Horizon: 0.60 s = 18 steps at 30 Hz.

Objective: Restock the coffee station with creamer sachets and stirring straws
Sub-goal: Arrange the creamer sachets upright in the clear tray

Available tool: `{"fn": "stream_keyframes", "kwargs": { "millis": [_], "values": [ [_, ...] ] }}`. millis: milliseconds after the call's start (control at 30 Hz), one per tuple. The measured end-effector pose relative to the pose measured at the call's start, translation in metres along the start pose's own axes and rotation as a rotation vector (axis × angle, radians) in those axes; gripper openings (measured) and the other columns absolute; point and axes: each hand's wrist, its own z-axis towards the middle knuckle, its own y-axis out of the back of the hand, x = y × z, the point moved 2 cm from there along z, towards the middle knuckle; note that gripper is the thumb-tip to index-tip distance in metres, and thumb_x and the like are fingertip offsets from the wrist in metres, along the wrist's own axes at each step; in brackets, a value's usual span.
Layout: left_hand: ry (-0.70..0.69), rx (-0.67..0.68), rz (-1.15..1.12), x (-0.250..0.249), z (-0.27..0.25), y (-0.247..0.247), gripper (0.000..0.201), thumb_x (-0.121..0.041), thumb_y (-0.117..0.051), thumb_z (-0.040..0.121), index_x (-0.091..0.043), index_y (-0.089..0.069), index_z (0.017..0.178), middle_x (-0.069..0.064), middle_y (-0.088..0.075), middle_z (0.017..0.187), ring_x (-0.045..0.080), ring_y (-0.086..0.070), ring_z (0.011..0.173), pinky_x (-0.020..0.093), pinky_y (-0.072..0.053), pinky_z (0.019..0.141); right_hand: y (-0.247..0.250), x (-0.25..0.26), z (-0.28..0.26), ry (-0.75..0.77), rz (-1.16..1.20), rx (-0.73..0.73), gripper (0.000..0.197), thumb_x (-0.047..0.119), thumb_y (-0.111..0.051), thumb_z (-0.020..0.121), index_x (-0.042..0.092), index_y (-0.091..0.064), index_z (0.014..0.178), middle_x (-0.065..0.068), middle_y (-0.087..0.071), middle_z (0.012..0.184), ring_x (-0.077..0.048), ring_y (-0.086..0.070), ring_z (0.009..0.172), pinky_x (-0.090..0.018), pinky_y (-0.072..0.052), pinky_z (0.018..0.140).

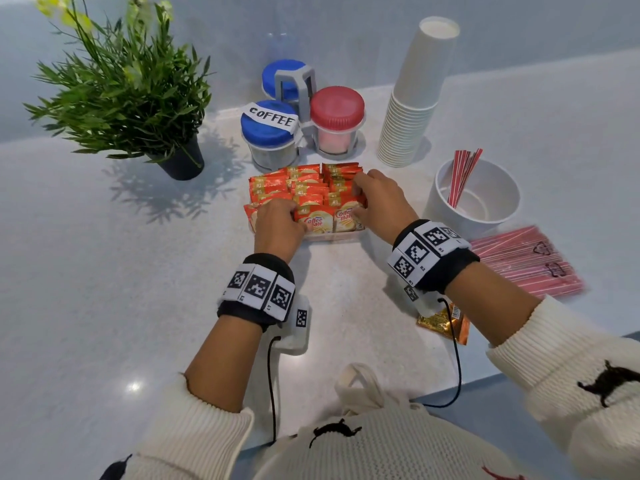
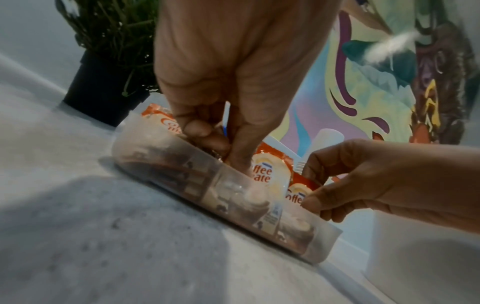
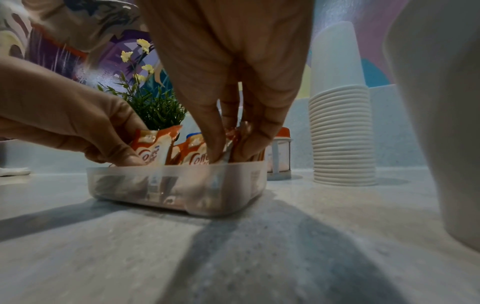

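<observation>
A clear plastic tray (image 1: 332, 235) (image 2: 182, 170) (image 3: 182, 185) on the counter is packed with upright orange creamer sachets (image 1: 311, 188) (image 2: 267, 170) (image 3: 150, 148). My left hand (image 1: 277, 220) (image 2: 221, 144) (image 3: 78, 127) reaches into the tray's near left part and pinches sachets between thumb and fingers. My right hand (image 1: 374, 199) (image 2: 363, 181) (image 3: 228, 133) pinches sachets at the near right end. To the right, a white round holder (image 1: 450, 216) (image 3: 441, 123) contains several red stirring straws (image 1: 462, 174). A sealed pack of red straws (image 1: 526, 268) lies near it.
Behind the tray stand lidded jars, one labelled COFFEE (image 1: 268, 133), one with a red lid (image 1: 337, 116). A tall stack of paper cups (image 1: 412, 109) (image 3: 340, 133) is at the back right, a potted plant (image 1: 138, 98) at the left. A loose golden sachet (image 1: 440, 322) lies under my right wrist.
</observation>
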Motion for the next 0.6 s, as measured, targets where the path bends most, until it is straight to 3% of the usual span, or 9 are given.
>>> {"fn": "stream_keyframes", "kwargs": {
  "millis": [167, 267, 433, 600],
  "values": [
    [0.035, -0.001, 0.123, -0.003, 0.0, -0.001, 0.023, -0.013, -0.07, 0.082, -0.002, -0.068, 0.102, 0.015, -0.068, 0.109, 0.03, -0.062, 0.102, 0.036, -0.049, 0.082, -0.006, -0.003, 0.0, 0.008, -0.027, 0.045, 0.014, 0.002, -0.055, 0.083, 0.002, -0.055, 0.097, -0.014, -0.054, 0.107, -0.03, -0.053, 0.095, -0.031, -0.035, 0.074],
    [0.039, -0.008, 0.153, -0.005, -0.001, 0.003, 0.028, -0.016, -0.071, 0.081, -0.005, -0.063, 0.104, 0.013, -0.065, 0.112, 0.029, -0.061, 0.102, 0.034, -0.044, 0.078, -0.006, -0.004, -0.001, 0.001, 0.012, 0.023, 0.022, 0.002, -0.061, 0.08, 0.003, -0.053, 0.102, -0.014, -0.054, 0.11, -0.028, -0.053, 0.094, -0.031, -0.04, 0.078],
    [-0.053, -0.063, 0.132, -0.014, -0.007, 0.007, 0.039, -0.023, -0.071, 0.081, -0.012, -0.055, 0.115, 0.009, -0.044, 0.126, 0.026, -0.05, 0.112, 0.033, -0.04, 0.088, 0.005, -0.012, -0.009, -0.017, 0.136, -0.057, 0.031, 0.007, -0.065, 0.081, 0.004, -0.052, 0.109, -0.011, -0.053, 0.11, -0.016, -0.045, 0.083, -0.026, -0.041, 0.078],
    [-0.116, -0.063, 0.278, -0.016, -0.007, 0.001, 0.028, -0.017, -0.06, 0.09, -0.007, -0.063, 0.115, 0.013, -0.045, 0.124, 0.03, -0.051, 0.113, 0.039, -0.044, 0.092, 0.022, -0.029, -0.024, -0.038, 0.123, -0.019, 0.026, 0.012, -0.068, 0.08, 0.004, -0.057, 0.103, -0.007, -0.055, 0.097, -0.017, -0.049, 0.08, -0.033, -0.045, 0.081]
  ]
}}
